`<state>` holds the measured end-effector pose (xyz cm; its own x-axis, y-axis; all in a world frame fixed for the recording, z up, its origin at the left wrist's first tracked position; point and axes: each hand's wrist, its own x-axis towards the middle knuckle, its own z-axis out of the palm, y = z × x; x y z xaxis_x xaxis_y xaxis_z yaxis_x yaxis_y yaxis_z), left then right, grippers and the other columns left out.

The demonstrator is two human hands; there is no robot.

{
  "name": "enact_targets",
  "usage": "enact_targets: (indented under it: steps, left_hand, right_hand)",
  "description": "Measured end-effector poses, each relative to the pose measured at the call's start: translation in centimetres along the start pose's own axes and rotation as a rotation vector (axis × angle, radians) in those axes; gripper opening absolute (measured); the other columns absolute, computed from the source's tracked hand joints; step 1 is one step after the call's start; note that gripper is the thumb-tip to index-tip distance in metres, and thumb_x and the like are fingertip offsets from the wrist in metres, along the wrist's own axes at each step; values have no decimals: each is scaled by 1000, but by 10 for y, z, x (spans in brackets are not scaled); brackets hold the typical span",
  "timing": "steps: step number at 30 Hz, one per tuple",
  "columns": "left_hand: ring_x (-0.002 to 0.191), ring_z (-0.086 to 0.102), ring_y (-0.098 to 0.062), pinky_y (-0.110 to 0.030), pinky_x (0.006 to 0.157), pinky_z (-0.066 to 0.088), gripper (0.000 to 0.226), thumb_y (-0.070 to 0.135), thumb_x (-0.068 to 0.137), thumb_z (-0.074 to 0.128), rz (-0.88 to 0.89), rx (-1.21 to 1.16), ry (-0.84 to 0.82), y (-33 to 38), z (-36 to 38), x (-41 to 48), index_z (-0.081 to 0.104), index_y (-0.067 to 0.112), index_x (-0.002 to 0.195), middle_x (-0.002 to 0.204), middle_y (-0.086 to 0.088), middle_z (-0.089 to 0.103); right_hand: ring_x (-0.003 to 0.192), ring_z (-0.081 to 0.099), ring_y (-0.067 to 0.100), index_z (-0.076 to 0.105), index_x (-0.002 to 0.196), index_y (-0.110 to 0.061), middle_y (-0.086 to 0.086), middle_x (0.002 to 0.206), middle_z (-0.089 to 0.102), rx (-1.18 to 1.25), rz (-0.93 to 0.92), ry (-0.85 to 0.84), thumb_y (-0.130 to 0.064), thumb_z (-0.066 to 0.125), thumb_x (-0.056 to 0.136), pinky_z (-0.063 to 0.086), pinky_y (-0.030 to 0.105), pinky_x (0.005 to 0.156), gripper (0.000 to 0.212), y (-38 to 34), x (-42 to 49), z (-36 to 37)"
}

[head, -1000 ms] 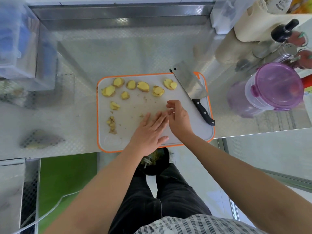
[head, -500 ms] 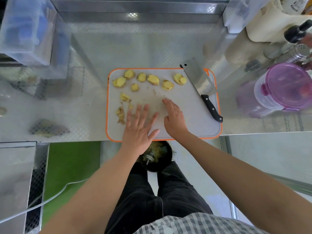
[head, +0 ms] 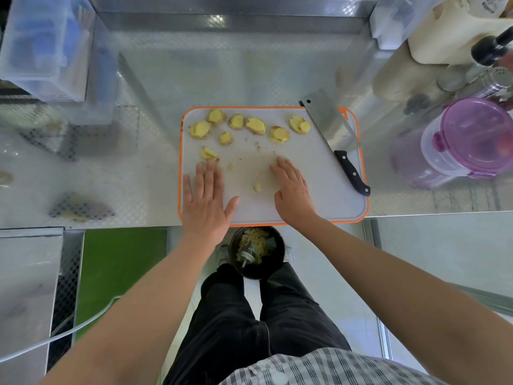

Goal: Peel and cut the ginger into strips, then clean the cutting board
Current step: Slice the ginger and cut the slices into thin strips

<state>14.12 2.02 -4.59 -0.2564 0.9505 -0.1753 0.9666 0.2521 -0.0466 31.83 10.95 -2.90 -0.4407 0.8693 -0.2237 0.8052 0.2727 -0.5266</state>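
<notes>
Far left there's a clear plastic box point(head: 41, 45) on the steel counter point(head: 138, 176), nothing to do with the job. Next comes the left hand point(head: 204, 201). It's flat, palm down, fingers straight and a bit spread, lying over the left edge of the cutting board point(head: 319, 201) and holding nothing. Its fingertips stop just short of a little stack of slices point(head: 208, 153).

The ginger slices point(head: 254, 125) sit in a loose row along the far side of the board, several doubled up, well apart from both hands. They're slices, not strips, so I'd say the cutting is only half done. I'd expect them to be light, firm and damp on the cut faces, so they'll probably skate on the plastic. Best bet is to stack a few flat and pin them from above with curled fingertips, not pinch them by the edges.

Between the hands lies a loose scrap point(head: 257, 187), with crumbs scattered further up. That stuff is easier to sweep with the side of a hand than to pick up. The bin point(head: 256, 252) of peelings sits right under the board's near edge, handy for that.

The right hand point(head: 291, 195) is also palm down, mid-board, fingers fairly straight. It looks empty, though I can't see under its fingertips.

Further right the cleaver point(head: 329, 122) lies diagonally over the board's far right corner, untouched. It's probably blade-heavy, so take it by the black handle point(head: 352, 172). Past it stands a purple-lidded container point(head: 469, 137).
</notes>
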Motion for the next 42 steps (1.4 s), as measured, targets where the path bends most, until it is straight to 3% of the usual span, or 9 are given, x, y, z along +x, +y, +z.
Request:
enact_targets:
  steps: [4,7,14,16,19,25,32,38,42]
  left_hand:
    - [147,-15,-27,-50,118,-4,68,58,92,-5,176,-79,-20,20,-6,8,4,31,154,161,-3,-11]
    - [147,-13,-28,-49,118,-4,67,58,93,-4,128,-51,-22,13,0,8,4,30,154,161,-6,-8]
    - [147,-12,-28,-48,119,-5,68,57,94,-2,117,-93,-42,11,-7,8,8,27,154,162,-6,-5]
    - [148,-2,-30,-49,119,2,67,56,95,3,90,-103,-39,8,-9,9,15,23,153,161,-9,4]
    - [132,37,-37,-48,105,35,55,44,98,30,100,-114,55,-5,-15,1,43,13,142,146,-16,39]
    - [91,52,-36,-42,70,46,50,15,75,68,-108,-283,110,-27,-24,4,54,1,121,110,-20,50]
    - [96,50,-32,-40,76,49,54,26,78,70,-76,-369,92,-37,-23,8,51,5,124,112,-17,47]
    - [95,50,-33,-42,78,51,49,18,79,67,-59,-403,78,-36,-20,12,53,-1,122,108,-19,48]
    - [103,48,-29,-37,81,50,55,23,81,69,-86,-473,74,-37,-22,11,49,5,128,115,-14,44]
  right_hand:
    - [147,11,23,37,144,-8,9,156,24,11,-42,31,6,42,83,8,38,120,62,-11,-2,6]
    - [147,13,23,37,143,-9,8,156,23,-12,-50,16,5,42,84,10,36,120,61,-9,-3,6]
    - [119,44,31,56,127,-6,12,132,49,-68,-20,162,0,56,82,40,41,98,45,-17,-3,9]
    - [109,49,31,59,123,-6,13,121,51,-55,6,177,-4,61,83,46,41,88,41,-19,-1,11]
    - [95,56,30,61,116,-6,12,110,54,36,65,138,-4,61,85,50,40,79,31,-23,5,18]
    - [77,61,28,69,89,-2,12,89,65,205,-26,75,5,60,80,52,43,73,15,-66,19,34]
    - [102,48,25,55,111,-5,11,115,48,12,153,104,-7,60,86,30,20,80,26,-45,23,17]
    - [79,57,23,64,95,-5,7,89,61,156,77,10,6,58,79,48,34,73,21,-74,22,29]
    - [79,50,17,62,104,-6,7,98,53,188,138,157,3,62,80,38,23,70,26,-59,21,16]
